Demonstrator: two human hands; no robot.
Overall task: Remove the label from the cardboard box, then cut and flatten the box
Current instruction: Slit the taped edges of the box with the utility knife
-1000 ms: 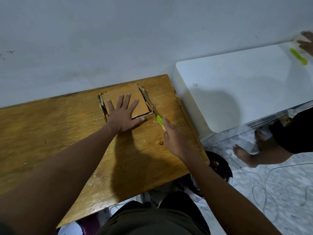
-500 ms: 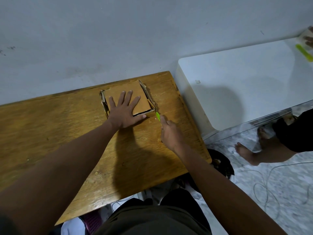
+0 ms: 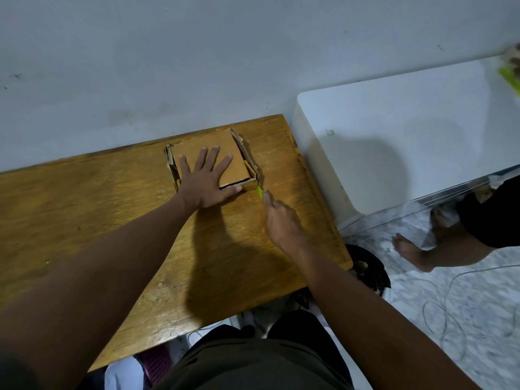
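Note:
A small brown cardboard box (image 3: 197,144) lies near the far edge of the wooden table (image 3: 84,209), its side flaps partly loose. My left hand (image 3: 206,181) presses flat on the box top, fingers spread. My right hand (image 3: 280,220) grips a green cutter (image 3: 260,192). Its tip points at the box's near right corner. The blade is too small to make out. No label shows on the visible box faces.
A white appliance top (image 3: 408,142) stands right of the table against the grey wall. Another person's bare feet (image 3: 408,250) and a hand with a green object (image 3: 510,77) are at the right. Wires lie on the marble floor (image 3: 450,313). A dark bin (image 3: 368,268) sits by the table corner.
My right hand has moved the green cutter forward, closer to the box's near right corner. The left hand stays flat on the box.

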